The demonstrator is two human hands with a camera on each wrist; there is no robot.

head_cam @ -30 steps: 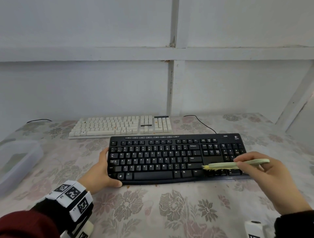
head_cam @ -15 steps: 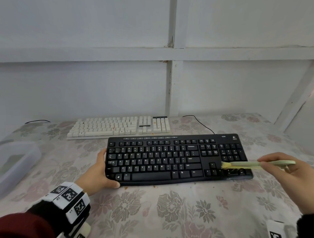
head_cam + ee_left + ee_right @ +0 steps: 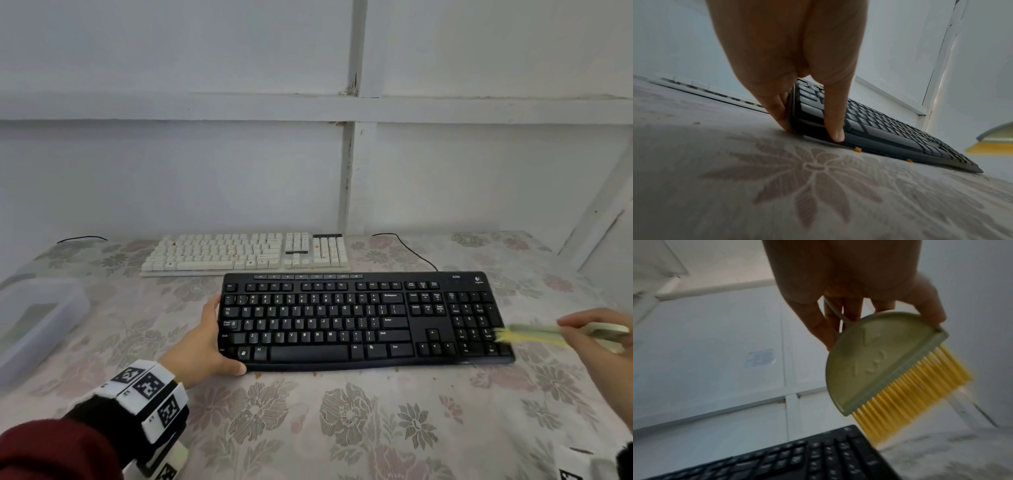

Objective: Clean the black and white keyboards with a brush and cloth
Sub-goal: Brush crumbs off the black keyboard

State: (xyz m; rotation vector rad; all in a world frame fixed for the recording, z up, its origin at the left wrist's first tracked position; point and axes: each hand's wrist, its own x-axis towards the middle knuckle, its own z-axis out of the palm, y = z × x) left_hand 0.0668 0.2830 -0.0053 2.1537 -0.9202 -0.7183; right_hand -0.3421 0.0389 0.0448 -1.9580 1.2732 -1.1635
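Note:
The black keyboard [image 3: 366, 318] lies at the middle of the flowered table, with the white keyboard [image 3: 246, 253] behind it to the left, speckled with orange crumbs. My left hand [image 3: 209, 339] grips the black keyboard's front left corner, thumb on the front edge and fingers [image 3: 781, 113] against the left end. My right hand [image 3: 596, 329] pinches a pale green brush [image 3: 534, 334] with yellow bristles. The bristle tips hover at the number pad's right edge. In the right wrist view the brush [image 3: 885, 363] hangs just above the black keyboard [image 3: 797, 457]. No cloth is in view.
A clear plastic container [image 3: 37, 322] stands at the table's left edge. Small orange crumbs [image 3: 858, 149] lie on the tablecloth along the black keyboard's front. A black cable [image 3: 411, 253] runs behind it. A slanted white post [image 3: 596, 219] rises at the right.
My right hand has swept the brush rightward along the lower key rows, from beside the arrow keys to the number pad's right end. The left hand has stayed put.

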